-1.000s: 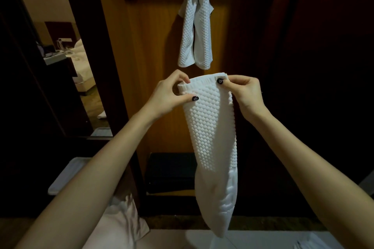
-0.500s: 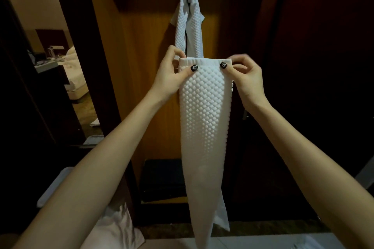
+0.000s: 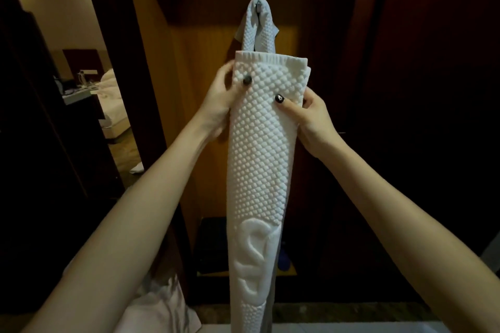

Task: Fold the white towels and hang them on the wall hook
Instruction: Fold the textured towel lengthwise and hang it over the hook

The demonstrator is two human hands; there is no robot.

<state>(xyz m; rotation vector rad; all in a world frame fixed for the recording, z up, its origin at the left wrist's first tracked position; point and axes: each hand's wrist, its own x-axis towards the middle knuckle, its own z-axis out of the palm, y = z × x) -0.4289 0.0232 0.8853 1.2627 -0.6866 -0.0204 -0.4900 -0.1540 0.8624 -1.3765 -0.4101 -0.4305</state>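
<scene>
Towel [image 3: 259, 149], white with a bumpy weave, is held up lengthwise in front of a wood panel [image 3: 194, 89], folded into a narrow strip that hangs down between the forearms. Its left edge, near the top hem, is pinched by the left hand [image 3: 221, 100], with the thumb laid on the front and the fingers tucked behind. Its right edge is pinched a little lower by the right hand [image 3: 311, 113] in the same way. A raised looping pattern is seen on the lower part of the strip. Just above the top hem, a second towel [image 3: 258, 30] is draped over the hook [image 3: 259, 5], its lower part hidden behind the held one. Whether the two touch cannot be told. A bed [image 3: 113, 100] is seen at the far left, well apart.
</scene>
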